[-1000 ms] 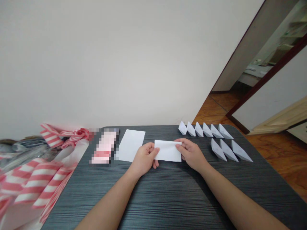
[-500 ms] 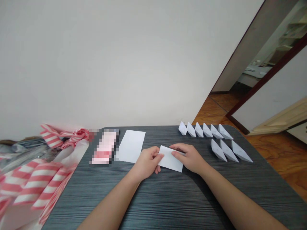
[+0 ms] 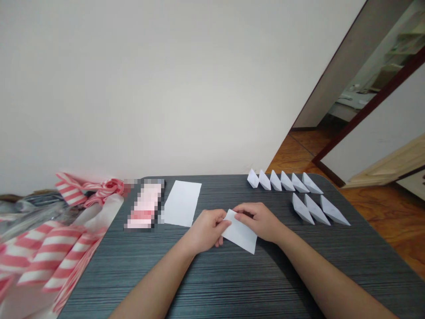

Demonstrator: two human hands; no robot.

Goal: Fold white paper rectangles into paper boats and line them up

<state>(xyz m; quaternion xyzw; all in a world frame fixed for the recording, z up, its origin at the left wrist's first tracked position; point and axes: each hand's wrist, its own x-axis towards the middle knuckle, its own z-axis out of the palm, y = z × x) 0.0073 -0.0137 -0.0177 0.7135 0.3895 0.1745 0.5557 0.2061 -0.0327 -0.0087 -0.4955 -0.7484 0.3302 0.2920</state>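
Left hand [image 3: 207,230] and right hand [image 3: 257,221] are pinching a folded white paper rectangle [image 3: 239,232] between them, holding it tilted, with white paper boats [image 3: 300,208] sitting beyond the right hand on the dark striped table [image 3: 232,283].

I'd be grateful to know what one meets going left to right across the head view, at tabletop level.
red-and-white striped plastic bag → pixelated pink packet → white paper sheet → left hand → folded white paper → right hand → white paper boats → wooden floor
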